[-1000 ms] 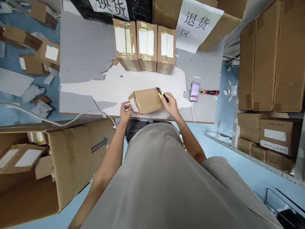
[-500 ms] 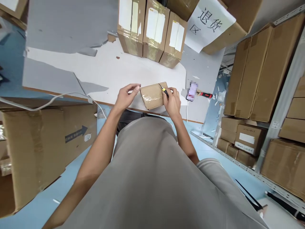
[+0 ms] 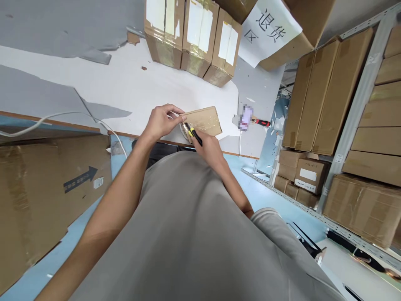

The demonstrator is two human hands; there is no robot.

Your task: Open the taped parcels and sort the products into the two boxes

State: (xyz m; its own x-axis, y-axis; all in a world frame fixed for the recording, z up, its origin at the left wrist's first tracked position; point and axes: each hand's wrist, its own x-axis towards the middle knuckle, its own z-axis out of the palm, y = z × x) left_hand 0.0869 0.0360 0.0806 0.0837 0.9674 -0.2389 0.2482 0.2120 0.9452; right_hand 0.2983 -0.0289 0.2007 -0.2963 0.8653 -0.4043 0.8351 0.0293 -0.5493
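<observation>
A small flat cardboard box (image 3: 205,118) with clear tape lies at the front of the worktable. My left hand (image 3: 162,122) pinches the box's left end between thumb and fingers. A black-and-yellow utility knife (image 3: 195,134) is gripped in my right hand (image 3: 210,150), over the near left part of the box. The knife's tip is close to my left thumb, at the taped left end. Whether the blade is in the tape cannot be made out.
Three taped cartons (image 3: 197,42) stand at the back of the worktable (image 3: 125,90). To the right are a blurred phone (image 3: 246,118) on a white cable and a red-and-black handle (image 3: 262,123). A large carton (image 3: 46,184) stands left, and shelves of boxes (image 3: 322,96) line the right.
My right hand has moved the knife leftward from the box's far right edge to its left end. My left hand stays at the left end. The whole view has shifted slightly.
</observation>
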